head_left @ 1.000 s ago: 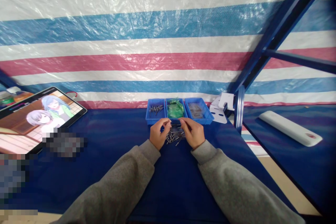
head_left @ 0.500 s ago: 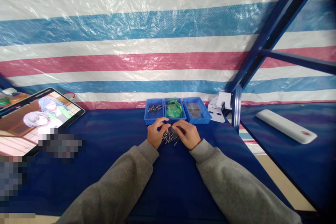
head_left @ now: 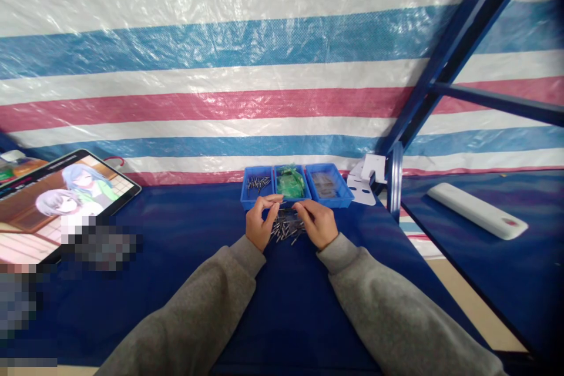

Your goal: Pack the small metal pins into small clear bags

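My left hand [head_left: 261,223] is closed in a pinch, thumb against the fingers, above the left side of a pile of thin metal pieces [head_left: 285,229]. Opposite it, my right hand [head_left: 319,224] also pinches, over the pile's right side. Something thin seems to run between the fingertips, too small to make out. The pieces look like dark and silvery pins or screws, lying loose on the blue tabletop [head_left: 282,305]. Just beyond my hands stand three blue bins: the left bin [head_left: 244,191] holds similar metal pieces [head_left: 258,184].
A green plastic bag [head_left: 291,182] fills the middle bin; clear small bags [head_left: 325,185] lie in the right bin [head_left: 348,191]. White cut card [head_left: 363,185] is beside a blue metal post [head_left: 395,182]. At left, a tablet [head_left: 79,200] leans; a white long case [head_left: 478,211] lies at right.
My hands have drawn slightly apart, uncovering more of the pile between them. My left index finger has come down towards the thumb. The view has shifted a little.
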`<state>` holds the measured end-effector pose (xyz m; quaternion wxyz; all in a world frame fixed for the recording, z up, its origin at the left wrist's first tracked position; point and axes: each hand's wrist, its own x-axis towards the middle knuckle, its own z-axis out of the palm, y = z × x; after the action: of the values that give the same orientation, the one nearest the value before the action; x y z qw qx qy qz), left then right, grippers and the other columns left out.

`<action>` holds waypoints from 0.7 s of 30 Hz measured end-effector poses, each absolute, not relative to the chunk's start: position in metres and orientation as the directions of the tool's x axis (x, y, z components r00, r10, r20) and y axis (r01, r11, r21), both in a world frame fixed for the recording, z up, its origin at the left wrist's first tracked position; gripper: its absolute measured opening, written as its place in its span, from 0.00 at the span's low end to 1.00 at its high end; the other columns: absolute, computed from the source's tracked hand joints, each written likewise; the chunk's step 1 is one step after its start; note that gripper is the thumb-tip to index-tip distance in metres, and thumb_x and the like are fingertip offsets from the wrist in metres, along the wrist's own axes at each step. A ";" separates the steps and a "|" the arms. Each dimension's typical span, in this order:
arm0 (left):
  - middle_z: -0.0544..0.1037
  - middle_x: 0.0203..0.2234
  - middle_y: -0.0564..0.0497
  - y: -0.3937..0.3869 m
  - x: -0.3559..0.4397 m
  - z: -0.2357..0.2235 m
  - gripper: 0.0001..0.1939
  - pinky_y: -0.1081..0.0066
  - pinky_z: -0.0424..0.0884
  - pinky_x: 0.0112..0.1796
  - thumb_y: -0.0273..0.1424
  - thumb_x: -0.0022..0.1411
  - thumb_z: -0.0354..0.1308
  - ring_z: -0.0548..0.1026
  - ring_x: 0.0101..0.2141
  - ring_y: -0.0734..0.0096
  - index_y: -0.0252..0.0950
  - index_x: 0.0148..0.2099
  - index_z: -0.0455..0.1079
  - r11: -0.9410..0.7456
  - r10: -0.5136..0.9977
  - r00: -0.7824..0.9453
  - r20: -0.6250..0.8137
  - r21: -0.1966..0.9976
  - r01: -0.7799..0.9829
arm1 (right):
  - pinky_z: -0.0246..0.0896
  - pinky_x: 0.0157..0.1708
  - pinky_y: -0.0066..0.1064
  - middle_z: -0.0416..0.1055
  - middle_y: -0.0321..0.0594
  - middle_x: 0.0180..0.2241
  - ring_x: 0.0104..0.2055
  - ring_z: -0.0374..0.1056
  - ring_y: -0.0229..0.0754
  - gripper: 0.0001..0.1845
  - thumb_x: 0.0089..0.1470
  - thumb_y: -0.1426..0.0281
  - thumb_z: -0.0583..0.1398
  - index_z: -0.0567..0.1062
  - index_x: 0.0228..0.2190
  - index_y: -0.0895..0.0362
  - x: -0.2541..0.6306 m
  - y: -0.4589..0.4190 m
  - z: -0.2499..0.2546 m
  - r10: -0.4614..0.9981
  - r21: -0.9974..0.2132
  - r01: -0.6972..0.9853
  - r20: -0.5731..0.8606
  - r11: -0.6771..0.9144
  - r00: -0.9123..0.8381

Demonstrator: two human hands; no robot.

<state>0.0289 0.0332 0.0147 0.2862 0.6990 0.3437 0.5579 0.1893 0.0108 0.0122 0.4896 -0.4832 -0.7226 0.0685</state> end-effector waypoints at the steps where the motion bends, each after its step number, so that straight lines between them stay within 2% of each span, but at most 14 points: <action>1: 0.76 0.39 0.44 0.033 0.029 0.014 0.06 0.67 0.70 0.41 0.31 0.61 0.51 0.74 0.39 0.68 0.34 0.34 0.62 -0.588 0.808 0.144 0.571 0.796 0.144 | 0.61 0.34 0.29 0.72 0.40 0.28 0.32 0.68 0.40 0.16 0.59 0.63 0.48 0.72 0.30 0.56 0.190 0.011 0.013 0.763 -0.575 0.629 0.645 0.523 -0.044; 4: 0.77 0.32 0.47 0.032 0.029 0.013 0.07 0.70 0.70 0.36 0.32 0.61 0.51 0.76 0.32 0.71 0.33 0.34 0.64 -0.567 0.824 0.151 0.547 0.806 0.173 | 0.61 0.34 0.29 0.72 0.41 0.28 0.32 0.68 0.40 0.17 0.59 0.63 0.48 0.73 0.30 0.56 0.190 0.011 0.014 0.761 -0.574 0.624 0.647 0.530 -0.051; 7: 0.76 0.24 0.51 0.032 0.028 0.015 0.08 0.72 0.69 0.33 0.33 0.60 0.53 0.74 0.26 0.74 0.33 0.34 0.67 -0.594 0.802 0.143 0.580 0.749 0.293 | 0.61 0.33 0.29 0.72 0.40 0.27 0.32 0.69 0.40 0.17 0.59 0.63 0.48 0.73 0.30 0.57 0.189 0.010 0.014 0.759 -0.573 0.625 0.649 0.531 -0.050; 10: 0.76 0.25 0.51 0.033 0.026 0.017 0.08 0.71 0.67 0.34 0.32 0.59 0.54 0.72 0.28 0.73 0.35 0.35 0.72 -0.674 0.729 0.217 0.649 0.624 0.396 | 0.61 0.34 0.29 0.72 0.40 0.27 0.32 0.68 0.40 0.16 0.59 0.64 0.48 0.73 0.30 0.57 0.189 0.010 0.015 0.755 -0.573 0.623 0.654 0.532 -0.044; 13: 0.76 0.27 0.50 0.035 0.025 0.018 0.09 0.70 0.66 0.36 0.31 0.60 0.53 0.71 0.31 0.71 0.36 0.36 0.74 -0.746 0.654 0.288 0.700 0.530 0.404 | 0.61 0.34 0.29 0.72 0.40 0.28 0.32 0.68 0.40 0.16 0.58 0.65 0.49 0.73 0.30 0.57 0.189 0.010 0.015 0.747 -0.570 0.619 0.664 0.540 -0.039; 17: 0.75 0.30 0.49 0.037 0.025 0.015 0.12 0.70 0.66 0.38 0.29 0.62 0.49 0.71 0.34 0.71 0.37 0.42 0.72 -0.749 0.659 0.314 0.683 0.559 0.357 | 0.61 0.35 0.30 0.72 0.40 0.28 0.32 0.68 0.39 0.14 0.58 0.66 0.49 0.73 0.30 0.57 0.190 0.010 0.015 0.741 -0.576 0.609 0.671 0.545 -0.027; 21: 0.74 0.25 0.52 0.035 0.027 0.013 0.13 0.72 0.66 0.39 0.29 0.63 0.48 0.72 0.30 0.74 0.36 0.47 0.68 -0.667 0.745 0.292 0.600 0.665 0.337 | 0.62 0.33 0.30 0.72 0.40 0.30 0.31 0.67 0.39 0.12 0.57 0.66 0.51 0.73 0.32 0.56 0.189 0.008 0.015 0.743 -0.572 0.587 0.665 0.573 -0.077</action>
<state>0.0269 0.0353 0.0134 0.2116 0.7752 0.3491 0.4821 0.1887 0.0084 0.0149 0.5041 -0.4554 -0.7298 0.0772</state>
